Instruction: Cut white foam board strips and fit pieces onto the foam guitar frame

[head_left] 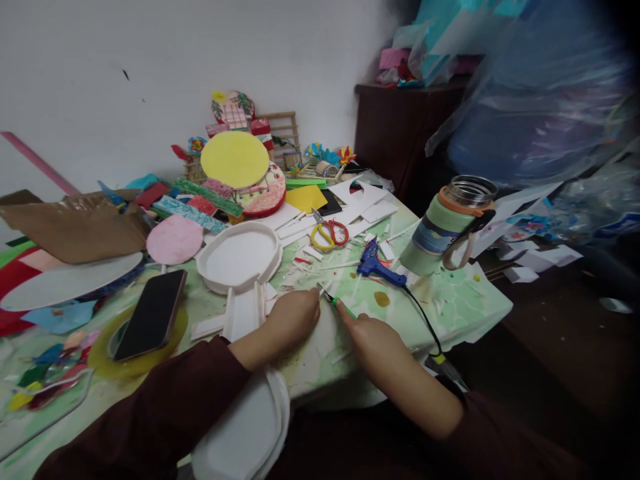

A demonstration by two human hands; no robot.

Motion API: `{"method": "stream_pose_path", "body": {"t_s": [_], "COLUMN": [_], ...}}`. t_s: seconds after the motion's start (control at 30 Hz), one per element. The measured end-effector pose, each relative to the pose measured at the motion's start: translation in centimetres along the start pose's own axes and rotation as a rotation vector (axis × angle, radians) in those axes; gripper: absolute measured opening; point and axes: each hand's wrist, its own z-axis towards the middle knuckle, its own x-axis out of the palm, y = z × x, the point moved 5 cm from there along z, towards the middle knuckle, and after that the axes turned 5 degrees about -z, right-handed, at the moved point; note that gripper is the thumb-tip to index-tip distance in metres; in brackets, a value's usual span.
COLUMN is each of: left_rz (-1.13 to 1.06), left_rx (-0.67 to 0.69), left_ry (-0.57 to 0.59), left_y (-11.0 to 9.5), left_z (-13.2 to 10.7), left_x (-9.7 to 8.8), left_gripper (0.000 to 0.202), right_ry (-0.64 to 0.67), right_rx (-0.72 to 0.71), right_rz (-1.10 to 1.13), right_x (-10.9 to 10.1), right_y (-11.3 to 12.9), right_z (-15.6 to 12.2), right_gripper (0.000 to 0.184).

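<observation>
My right hand [373, 337] grips a green craft knife [345, 307], its blade pointing away to the left. Close beside the blade, my left hand [295, 317] is closed with its fingertips pressed together near the table; what they hold is hidden. Under and behind my left wrist lies a white foam-board piece [243, 313] shaped like a channel, which joins a round white tray-like form [240, 252]. A second white rounded form [245, 427] shows below my left forearm, at the table's near edge.
Red-and-yellow scissors [327, 233], a blue glue gun [377, 265] with its cord, and a green bottle [445, 227] stand or lie beyond my hands. A phone [153, 313] rests on a tape roll [179, 330] at left. Foam scraps and coloured craft pieces line the back.
</observation>
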Motion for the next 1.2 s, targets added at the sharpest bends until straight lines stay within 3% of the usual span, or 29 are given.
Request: {"method": "stream_pose_path", "body": {"t_s": [0.27,0.4,0.47,0.53,0.63,0.77,0.9,1.03,1.1,1.2], "left_rz": [-0.155,-0.275,-0.456,-0.764,-1.185,-1.32,-1.284,-1.261,-1.235,-1.276], "left_rx": [0.02,0.028,0.005,-0.035,-0.048,0.021,0.048,0.076,0.095,0.049], "left_ry": [-0.011,-0.153,-0.184,-0.149,-0.056,-0.008,0.03,0.038,0.004,-0.085], "left_y": [1.2,3.0,4.3,5.5,6.0,5.9,6.0,6.4,6.6,6.8], "left_z": [0.5,0.2,-0.3,-0.8,-1.6,-2.4,-2.8,-2.5,-2.1,-1.3], "left_x": [-0.5,-3.1,-4.2,-4.7,-4.9,-5.2,-5.5,-5.3,-4.8,-3.8], "left_gripper": [0.022,0.022,0.021,0.022,0.025,0.025,0.024,0.026,0.026,0.027], "right_ry": [-0.066,-0.281,-0.404,-0.471,-0.446,-0.435,-0.628,-0.446,-0.433,-0.533], "right_rx": [-0.004,-0.007,0.048,0.102,0.127,0.083,-0.118,-0.407,-0.412,-0.321], "right_rz": [-0.03,0.009,0.014,-0.005,-0.051,-0.018,0.321,0.819,0.939,1.15], "right_x": [-0.5,-3.0,-4.6,-5.7,-6.6,-7.8,-9.4,-8.5,-7.8,-6.8], "right_y": [-0.1,-1.2,-1.9,-2.3,-2.4,-1.8,-0.5,1.6,2.2,2.5], "right_z": [-0.7,-1.9,-1.7,-0.5,3.2,7.7,8.3,8.5,8.8,9.4], "right_gripper": [0.07,0.07,0.067,0.064,0.061,0.05,0.042,0.044,0.036,0.033]}}
